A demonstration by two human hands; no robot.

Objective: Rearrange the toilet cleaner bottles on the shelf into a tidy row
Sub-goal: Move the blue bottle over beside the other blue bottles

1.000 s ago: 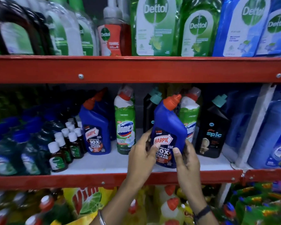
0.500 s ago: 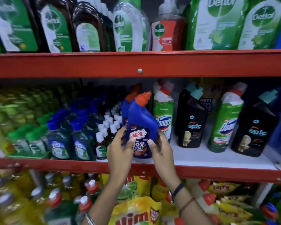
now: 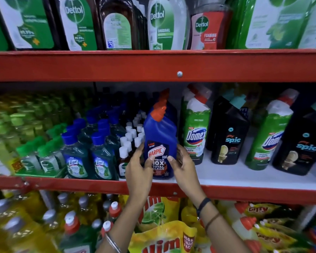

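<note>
A blue plastic Harpic toilet cleaner bottle with an angled orange cap (image 3: 160,143) stands upright at the front of the white middle shelf with a red metal lip (image 3: 244,177), its label facing out. The left hand (image 3: 139,168) cups the bottle's lower left side, thumb laid across the label, while the right hand (image 3: 182,166) clasps the lower right side, thumb on the label's edge and fingers curled behind; both hands are closed around the bottle. A second orange cap (image 3: 163,96) shows directly behind the held bottle.

Just beside it to the right stands a green-and-white Domex bottle with a red cap (image 3: 196,130), then a black Spic bottle with a teal cap (image 3: 230,136), another green-and-white Domex bottle (image 3: 270,136) and a further black Spic bottle (image 3: 303,143) at the frame's right edge, these four loosely spaced along the shelf. To the left of the held bottle, small brown bottles with white caps (image 3: 129,141) crowd close, followed by dark green Lizol bottles with blue caps (image 3: 100,157). Above, tall Dettol bottles (image 3: 164,24) line the upper red shelf (image 3: 153,65). Below, a yellow Vim refill pouch (image 3: 164,238) sits near the person's forearms.
</note>
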